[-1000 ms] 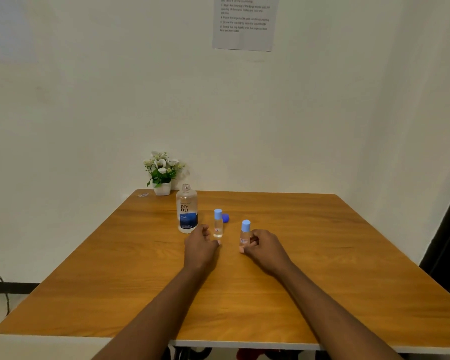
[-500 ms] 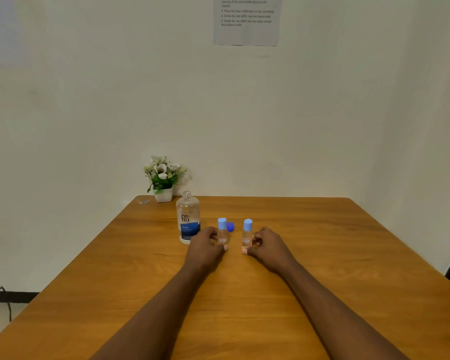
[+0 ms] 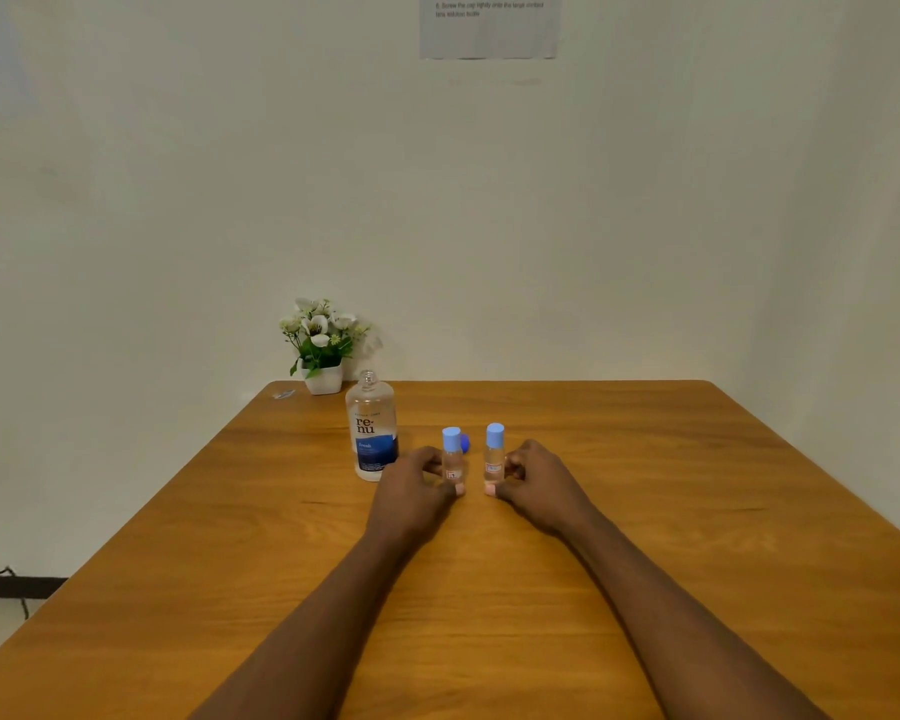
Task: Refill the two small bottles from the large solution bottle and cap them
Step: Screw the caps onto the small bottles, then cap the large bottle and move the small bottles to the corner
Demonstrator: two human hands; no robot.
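While both small bottles stand upright near the middle of the counter (image 3: pixel 645 485), we've got our left grip (image 3: pixel 415 485) curled round the lower part of the left small bottle (image 3: pixel 452 459) and our right grip (image 3: pixel 537 478) pinching the right small bottle (image 3: pixel 494 454) the same way, low down. Each wears a light blue cap (image 3: pixel 495 433), and the pair sit close together without touching. How full they are we can't read from here: clear liquid in clear plastic. Now the danger: the large solution bottle (image 3: pixel 371 428) stands just beside our left grip, neck open, no cap on it, tall and narrow, and a careless swing of that wrist outward would, we reckon, tip it and flood the counter. Its dark blue cap (image 3: pixel 466 443) lies right behind the left small bottle, half hidden, so pushing that bottle away from us could nudge the cap and send it rolling. Whether each light blue cap is wound fully home we can't tell, and a loose one would mean a leak. Elsewhere, a little white pot of flowers (image 3: pixel 323 350) sits at the far left corner against the wall (image 3: pixel 645 200), a small pale scrap (image 3: pixel 284 393) lies beside it, and a printed sheet (image 3: pixel 489 28) hangs on the wall above. None of those stands in our way; the open large solution bottle is the one obstacle near our grips.
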